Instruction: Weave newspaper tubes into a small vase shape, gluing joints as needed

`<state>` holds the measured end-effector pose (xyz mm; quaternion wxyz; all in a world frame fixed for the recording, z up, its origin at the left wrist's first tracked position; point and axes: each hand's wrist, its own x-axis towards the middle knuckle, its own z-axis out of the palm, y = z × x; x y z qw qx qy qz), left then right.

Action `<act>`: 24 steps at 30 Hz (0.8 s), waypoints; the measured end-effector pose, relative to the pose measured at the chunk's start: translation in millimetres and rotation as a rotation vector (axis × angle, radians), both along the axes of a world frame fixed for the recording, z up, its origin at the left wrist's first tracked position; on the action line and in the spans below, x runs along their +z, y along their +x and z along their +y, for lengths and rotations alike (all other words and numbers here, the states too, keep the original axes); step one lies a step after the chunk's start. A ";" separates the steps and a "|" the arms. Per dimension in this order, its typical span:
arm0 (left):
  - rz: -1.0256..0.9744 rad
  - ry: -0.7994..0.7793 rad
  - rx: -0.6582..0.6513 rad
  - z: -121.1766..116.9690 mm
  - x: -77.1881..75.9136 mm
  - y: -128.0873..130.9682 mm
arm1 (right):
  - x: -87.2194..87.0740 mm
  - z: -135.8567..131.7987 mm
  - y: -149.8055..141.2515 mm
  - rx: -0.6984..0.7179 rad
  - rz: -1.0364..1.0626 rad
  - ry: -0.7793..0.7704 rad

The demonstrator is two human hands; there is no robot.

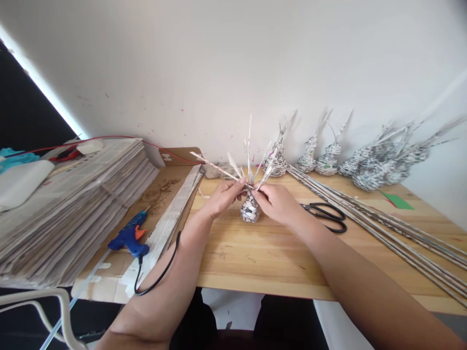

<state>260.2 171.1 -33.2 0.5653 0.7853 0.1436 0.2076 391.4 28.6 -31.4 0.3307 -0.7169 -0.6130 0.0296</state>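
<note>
A small woven newspaper vase (250, 210) stands upright on the wooden table, with several rolled paper strips fanning up from its neck. My left hand (226, 195) is closed at the neck's left side, its thumb and fingers pinching a paper strip (215, 166) that slants up to the left. On the right side of the neck, my right hand (272, 200) is closed too, thumb and forefinger gripping the base of the strips. The fingers partly cover the vase's upper part.
Black-handled scissors (326, 214) lie right of my right hand. Long paper rolls (379, 228) cross the table's right side. Finished-looking woven pieces (328, 158) line the wall. At left are a blue glue gun (129, 238), its cord near my left forearm, and stacked newspapers (83, 209).
</note>
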 end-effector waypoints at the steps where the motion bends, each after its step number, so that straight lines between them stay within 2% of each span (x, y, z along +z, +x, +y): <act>1: 0.008 -0.046 0.020 0.9 -2.4 1.6 | 0.1 0.0 -0.3 0.004 0.021 0.000; 5: 0.018 -0.176 0.031 5.3 -10.5 6.6 | -0.9 0.1 -0.4 0.014 0.130 0.024; 11: -0.020 -0.142 0.079 1.9 -9.9 7.9 | -8.3 5.6 -1.5 -0.041 0.365 0.047; 14: -0.065 -0.183 0.091 -1.5 -8.4 8.8 | -12.4 8.8 -3.7 -0.073 0.422 0.088; 19: -0.140 -0.341 0.123 -5.0 -11.3 12.3 | -16.0 10.5 -8.9 -0.085 0.402 0.156; 24: -0.155 -0.589 0.099 -9.7 -16.5 17.2 | -17.9 10.6 -11.6 -0.118 0.395 0.213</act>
